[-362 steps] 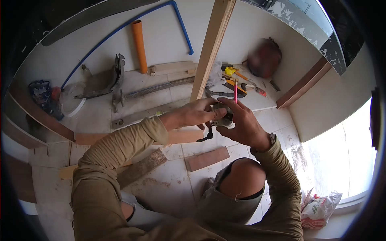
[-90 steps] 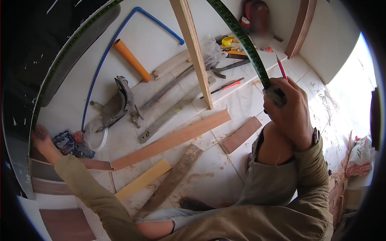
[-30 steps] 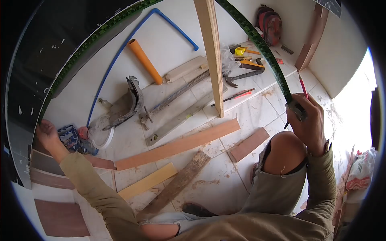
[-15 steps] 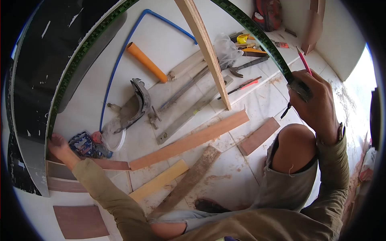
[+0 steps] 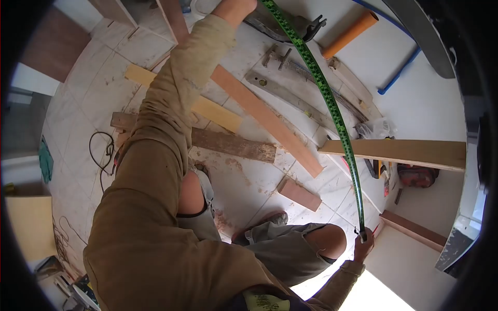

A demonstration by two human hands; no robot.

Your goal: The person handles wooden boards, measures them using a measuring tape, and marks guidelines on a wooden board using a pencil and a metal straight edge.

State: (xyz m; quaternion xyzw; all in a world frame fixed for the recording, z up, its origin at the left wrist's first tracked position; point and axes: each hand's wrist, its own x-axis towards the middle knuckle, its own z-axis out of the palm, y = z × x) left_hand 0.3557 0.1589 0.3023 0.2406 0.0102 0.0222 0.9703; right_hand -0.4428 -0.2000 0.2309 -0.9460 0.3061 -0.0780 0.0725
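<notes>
A: Floor [image 5: 238,192], middle?
B: Board [image 5: 267,122] between level [image 5: 290,101] and plank [image 5: 233,147]. Block [image 5: 299,193] on floor, right of plank, near board's end.
A: Beyond?
B: Clamp [image 5: 301,71] between level and pipe [image 5: 350,35]. Far right, backpack [image 5: 417,176] beside post [image 5: 404,152].

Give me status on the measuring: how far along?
Done: tape measure pulled out in a long span.
In hand: right hand grips its lower end; left hand is by the upper part, fingers out of view.
Left, probably: reading and marking. I can't make out any mark on the long plank or short block, both on the floor.
</notes>
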